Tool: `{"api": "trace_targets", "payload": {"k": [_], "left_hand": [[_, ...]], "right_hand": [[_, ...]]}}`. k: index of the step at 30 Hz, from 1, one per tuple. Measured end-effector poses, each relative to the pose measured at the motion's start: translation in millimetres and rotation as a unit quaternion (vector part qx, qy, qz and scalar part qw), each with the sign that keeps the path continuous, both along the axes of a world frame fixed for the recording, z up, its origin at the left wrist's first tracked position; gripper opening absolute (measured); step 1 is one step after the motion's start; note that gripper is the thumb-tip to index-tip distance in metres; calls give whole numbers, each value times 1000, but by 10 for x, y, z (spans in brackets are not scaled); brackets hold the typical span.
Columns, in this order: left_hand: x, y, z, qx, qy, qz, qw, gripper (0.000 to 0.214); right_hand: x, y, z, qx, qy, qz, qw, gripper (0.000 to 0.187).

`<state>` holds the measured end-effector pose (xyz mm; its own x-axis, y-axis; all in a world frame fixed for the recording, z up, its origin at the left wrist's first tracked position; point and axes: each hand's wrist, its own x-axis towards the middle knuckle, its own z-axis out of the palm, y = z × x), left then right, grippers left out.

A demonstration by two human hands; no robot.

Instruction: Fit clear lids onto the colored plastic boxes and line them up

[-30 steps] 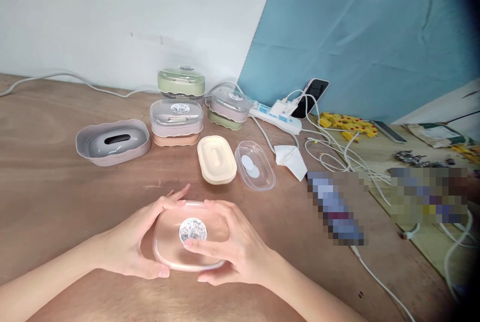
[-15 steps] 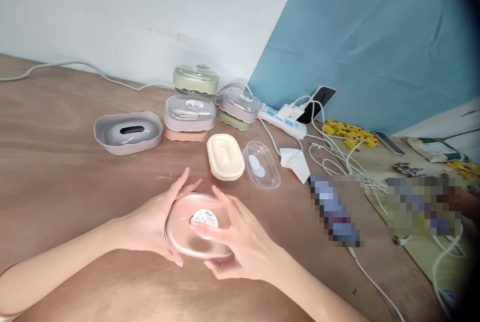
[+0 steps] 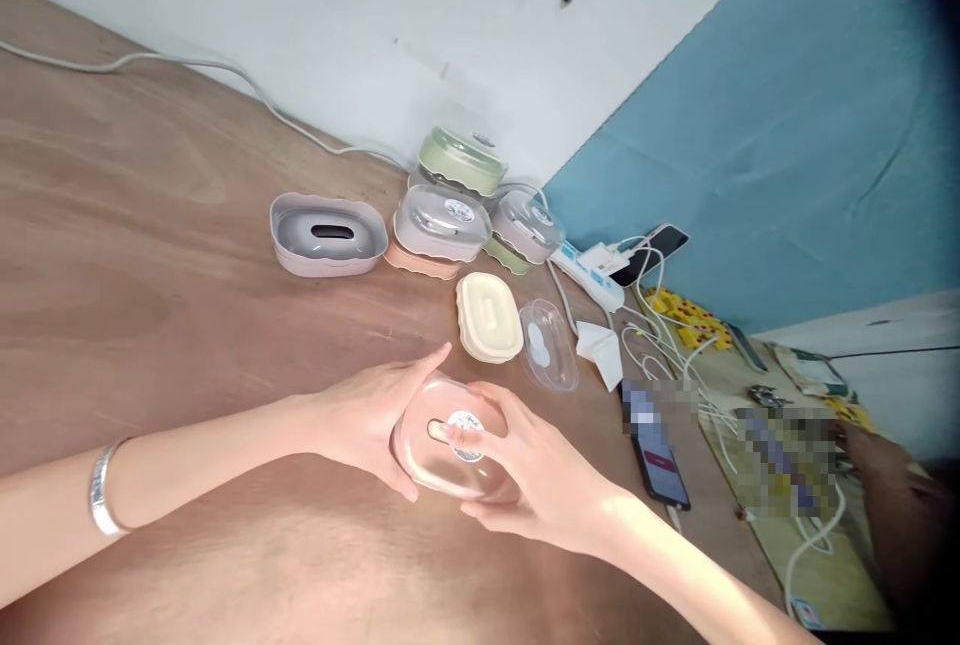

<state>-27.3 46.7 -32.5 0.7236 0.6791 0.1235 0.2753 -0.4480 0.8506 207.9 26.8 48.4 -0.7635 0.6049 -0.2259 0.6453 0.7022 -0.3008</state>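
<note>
A pinkish, oval soap box (image 3: 431,460) with a clear lid and a round printed sticker sits between my hands near the front of the table. My left hand (image 3: 379,420) wraps its left end, thumb along the far edge and fingers along the near side. Over the right end, my right hand (image 3: 536,465) grips both long sides, one digit lying across the sticker. Beyond them lies a cream, rounded box (image 3: 491,318), next to a loose clear lid (image 3: 551,350). An open pale pink box with a grey slotted insert (image 3: 328,237) stands farther left.
Stacked lidded boxes (image 3: 442,222) stand by the wall. To the right are a power strip (image 3: 592,277), white paper (image 3: 600,353), a phone (image 3: 660,460), tangled white cables and yellow pieces (image 3: 686,317). Another person's hand (image 3: 881,475) is at the far right.
The camera view has tilted and shifted, so the table items appear farther right. Both hands keep hold of the pinkish soap box. A silver bracelet on my left wrist has come into view.
</note>
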Motion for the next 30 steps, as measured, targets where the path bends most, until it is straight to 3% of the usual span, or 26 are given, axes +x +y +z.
{"api": "trace_targets", "payload": {"k": [8, 14, 18, 25, 30], "left_hand": [[-11, 18, 117, -15, -26, 5, 1000, 93], [-39, 22, 72, -19, 4, -16, 1000, 131], [-45, 15, 68, -3, 18, -3, 1000, 128], [-21, 29, -16, 48, -56, -15, 997, 114], [-1, 22, -42, 176, -29, 3, 984, 101]], "right_hand": [[182, -46, -284, -33, 113, 18, 993, 78], [31, -23, -41, -31, 25, -19, 999, 69], [-82, -45, 37, -24, 7, -31, 999, 65], [7, -98, -198, 46, 80, -2, 996, 68], [54, -129, -445, 141, 166, 12, 976, 64]]}}
